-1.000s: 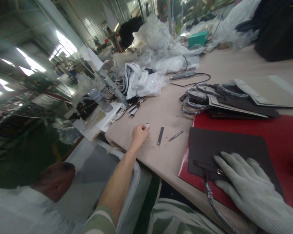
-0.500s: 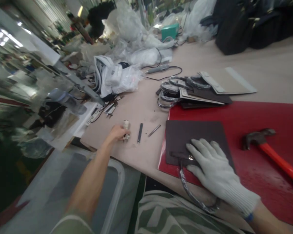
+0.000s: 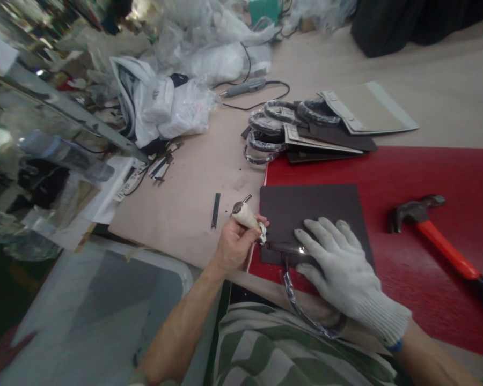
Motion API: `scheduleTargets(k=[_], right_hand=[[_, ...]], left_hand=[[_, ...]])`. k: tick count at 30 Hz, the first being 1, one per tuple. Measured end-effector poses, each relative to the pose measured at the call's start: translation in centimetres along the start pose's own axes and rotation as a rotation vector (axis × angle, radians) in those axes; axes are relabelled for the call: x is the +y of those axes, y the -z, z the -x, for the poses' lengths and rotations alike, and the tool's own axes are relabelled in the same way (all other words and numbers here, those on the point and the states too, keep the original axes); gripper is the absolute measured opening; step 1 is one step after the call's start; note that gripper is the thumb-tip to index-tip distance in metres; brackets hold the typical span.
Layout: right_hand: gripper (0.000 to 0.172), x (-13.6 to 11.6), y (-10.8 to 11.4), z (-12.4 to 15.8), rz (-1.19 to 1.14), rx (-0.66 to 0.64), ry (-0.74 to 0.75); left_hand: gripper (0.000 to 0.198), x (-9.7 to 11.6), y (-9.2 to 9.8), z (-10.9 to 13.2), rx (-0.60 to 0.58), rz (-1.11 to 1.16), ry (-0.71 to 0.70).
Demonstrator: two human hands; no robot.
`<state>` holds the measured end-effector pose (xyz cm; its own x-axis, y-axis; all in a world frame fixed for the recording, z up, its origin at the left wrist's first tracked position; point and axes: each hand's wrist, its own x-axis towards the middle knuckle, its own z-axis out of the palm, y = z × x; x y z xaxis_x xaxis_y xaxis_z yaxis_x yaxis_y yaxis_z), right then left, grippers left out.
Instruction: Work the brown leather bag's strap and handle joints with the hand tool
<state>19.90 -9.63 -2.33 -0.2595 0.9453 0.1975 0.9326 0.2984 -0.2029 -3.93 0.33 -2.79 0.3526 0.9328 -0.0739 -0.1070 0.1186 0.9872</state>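
My bare left hand (image 3: 236,244) is closed round a stubby cream-coloured, wrapped piece (image 3: 244,214) with a dark round end, whose exact kind I cannot make out. It is held just off the left edge of a dark brown flat panel (image 3: 309,206). On that panel my gloved right hand (image 3: 340,262) lies flat with the fingers spread, beside a small shiny metal piece (image 3: 302,250) on a dark strap. From the strap a plastic-wrapped handle (image 3: 292,295) hangs over the table's front edge.
A claw hammer (image 3: 438,236) with a red handle lies on the red mat (image 3: 402,171). Behind are stacked panels with wrapped handles (image 3: 326,134) and a corded grey tool (image 3: 245,87). A dark flat strip (image 3: 216,210) and a thin metal rod (image 3: 248,198) lie left of the mat.
My left hand has lifted the cream wrapped piece from the table and carried it right to the panel's edge. My right hand stays on the panel. The view has shifted somewhat.
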Motion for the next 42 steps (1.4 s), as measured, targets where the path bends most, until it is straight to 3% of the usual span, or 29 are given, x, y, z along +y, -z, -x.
scheduleTargets(k=[6,25,42], right_hand=[[0.047,0.0,0.0,0.0,-0.023,0.012,0.000],[0.049,0.0,-0.1,0.0,-0.049,0.001,-0.027],[0.048,0.3,-0.2,0.2,-0.099,0.015,0.035]], left_hand=[[0.033,-0.6,-0.1,1.2,-0.018,-0.008,-0.073],[0.026,-1.5,-0.7,1.7,-0.041,-0.069,-0.150],[0.033,-1.8,-0.1,2.4,-0.069,-0.046,-0.117]])
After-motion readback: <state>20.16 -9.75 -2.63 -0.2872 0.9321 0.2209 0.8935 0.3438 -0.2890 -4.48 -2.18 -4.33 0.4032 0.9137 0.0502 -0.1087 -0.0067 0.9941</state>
